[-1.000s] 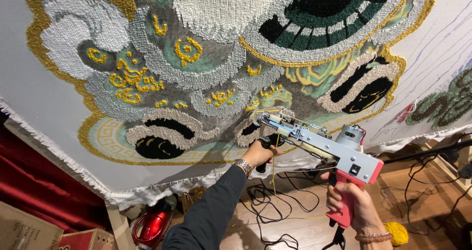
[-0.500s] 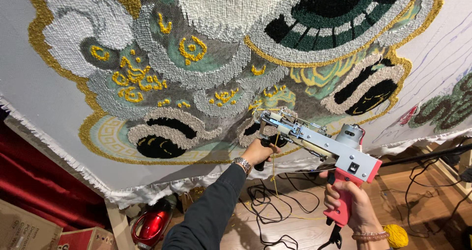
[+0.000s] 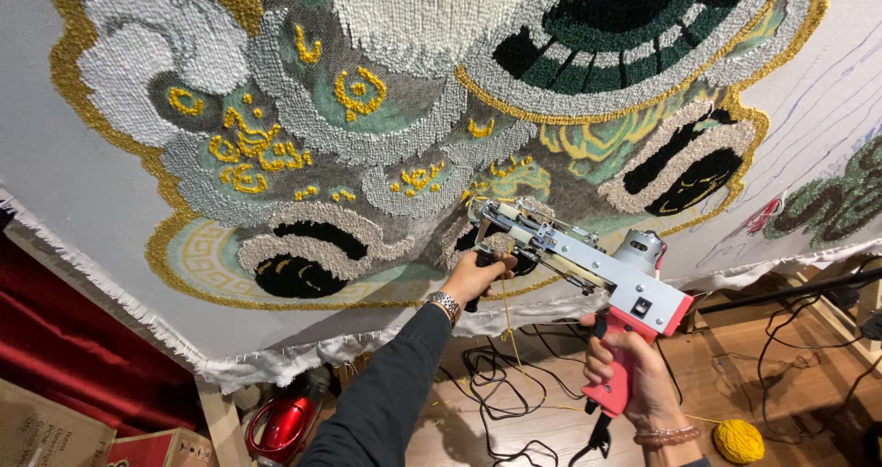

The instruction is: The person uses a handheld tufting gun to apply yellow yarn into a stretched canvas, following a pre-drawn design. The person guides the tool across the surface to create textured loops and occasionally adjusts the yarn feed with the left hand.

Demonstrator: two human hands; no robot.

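Observation:
A tufting gun (image 3: 588,270) with a grey metal body and a pink-red handle points its tip into a stretched white cloth (image 3: 55,155) bearing a tufted design (image 3: 404,109) in grey, gold, green and black. My right hand (image 3: 634,375) is shut around the pink handle at the lower right. My left hand (image 3: 478,279), in a dark sleeve with a metal wristwatch, grips the gun's black front handle just below the tip. A yellow yarn strand (image 3: 508,329) runs down from the gun toward a yellow yarn ball (image 3: 738,440) on the floor.
Black cables (image 3: 501,403) lie tangled on the wooden floor beneath the cloth. A small red vacuum cleaner (image 3: 283,426) sits at the lower left beside cardboard boxes (image 3: 55,430) and a red curtain (image 3: 64,357). The cloth's frayed lower edge (image 3: 276,361) hangs over a wooden frame.
The gun and both hands have stayed at nearly the same spot on the cloth; the view has shifted only slightly.

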